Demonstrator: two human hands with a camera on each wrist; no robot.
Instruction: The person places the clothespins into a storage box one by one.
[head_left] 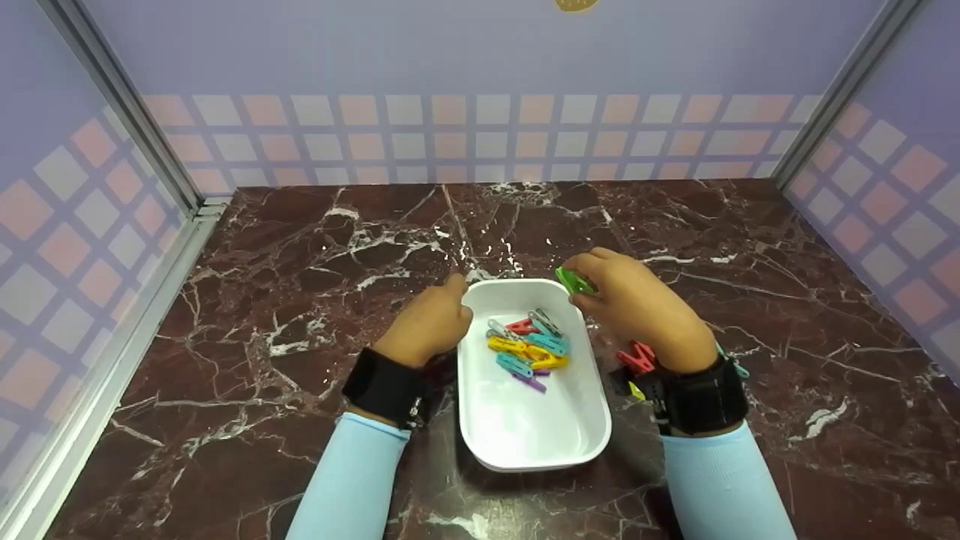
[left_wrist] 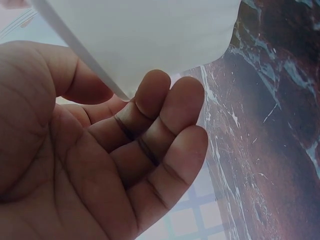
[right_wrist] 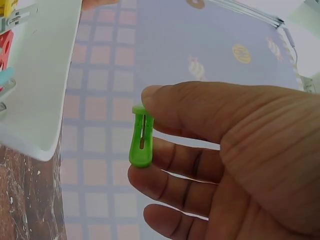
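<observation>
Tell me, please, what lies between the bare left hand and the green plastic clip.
In the head view, the far end of a white rectangular tub lies between the left hand and the clip.

The right wristband (head_left: 701, 397) partly hides a teal piece (head_left: 742, 369); the right wrist view crops the white tub (right_wrist: 47, 85).

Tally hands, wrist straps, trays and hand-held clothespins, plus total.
Left hand, right hand: 2
Black wrist straps: 2
White tray: 1
Held green clothespin: 1
Total: 6
</observation>
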